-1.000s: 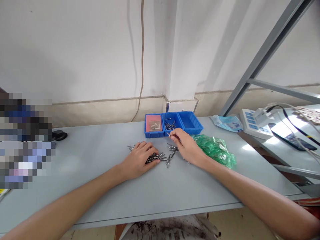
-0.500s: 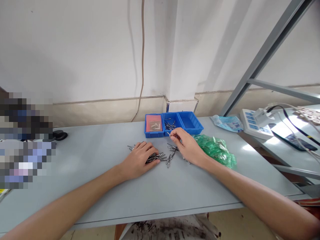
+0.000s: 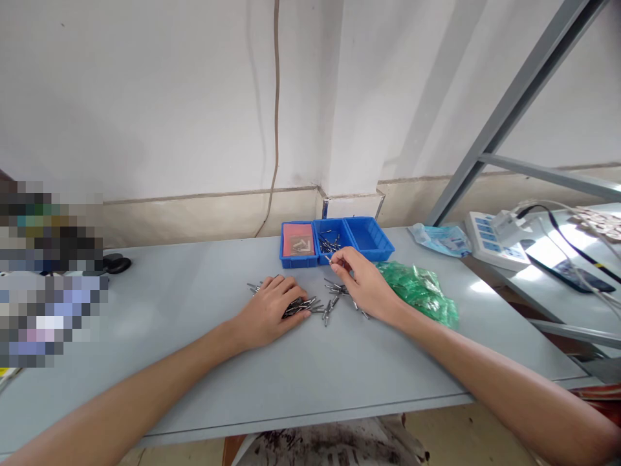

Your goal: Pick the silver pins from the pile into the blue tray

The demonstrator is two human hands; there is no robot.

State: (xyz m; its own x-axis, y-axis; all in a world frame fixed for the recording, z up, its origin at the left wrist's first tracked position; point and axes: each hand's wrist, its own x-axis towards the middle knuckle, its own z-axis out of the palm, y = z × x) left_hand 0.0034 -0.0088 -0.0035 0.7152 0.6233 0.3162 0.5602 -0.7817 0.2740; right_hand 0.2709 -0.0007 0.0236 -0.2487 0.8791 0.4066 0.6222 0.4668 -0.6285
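Observation:
Slim metal pins lie in a loose pile (image 3: 298, 307) on the grey table. My left hand (image 3: 270, 312) rests over the pile's left side, fingers spread and curved, thumb apart; pins show between thumb and fingers. A smaller scatter of pins (image 3: 332, 303) lies between my two hands. Just in front of the blue boxes, my right hand (image 3: 361, 279) is closed in a pinch on one small metal pin (image 3: 328, 259), whose tip sticks out to the left. Behind it, the middle blue box (image 3: 333, 226) holds several similar pins.
The left blue box (image 3: 299, 262) holds a pink card and a small clear bag of parts. Right of the middle box is another blue box (image 3: 371, 236). Crumpled green plastic (image 3: 420, 291) lies beside my right wrist. A blue packet (image 3: 441, 239) and power strip (image 3: 495, 243) sit farther right.
Almost nothing differs. Both hands stay in place, the right one still pinching the pin by the middle box.

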